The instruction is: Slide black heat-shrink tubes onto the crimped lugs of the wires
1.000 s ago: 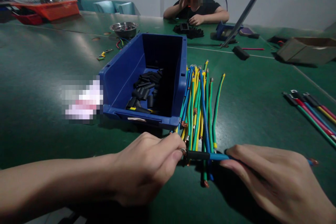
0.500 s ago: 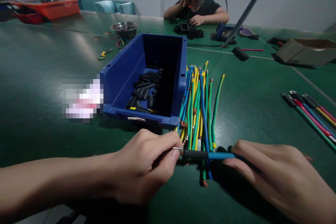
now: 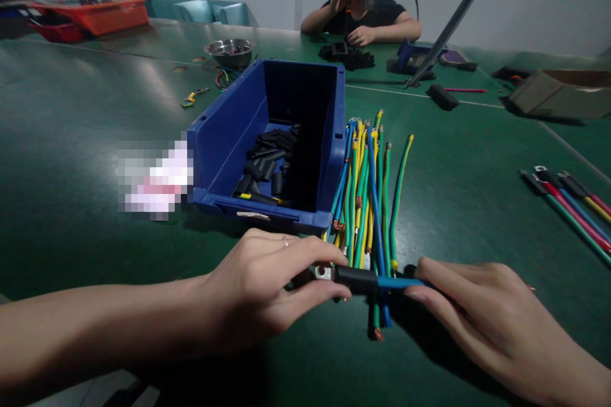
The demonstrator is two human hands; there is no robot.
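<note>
A blue cable with a black sleeve and a metal lug at its left end lies level between my hands. My right hand pinches the cable's blue part. My left hand has thumb and forefinger apart around the lug and the sleeve's left end; whether they touch the sleeve is hard to tell. Behind lie several green, yellow and blue cables, some with bare copper ends. Beside them stands a blue bin holding black sleeves.
Several finished-looking cables lie at the right. A cardboard box, a black block, a metal bowl and a red basket stand farther back. A person sits across the green table.
My left thumb and forefinger have spread and moved right, from the lug towards the black sleeve. The lug's face now shows. My right hand still grips the cable.
</note>
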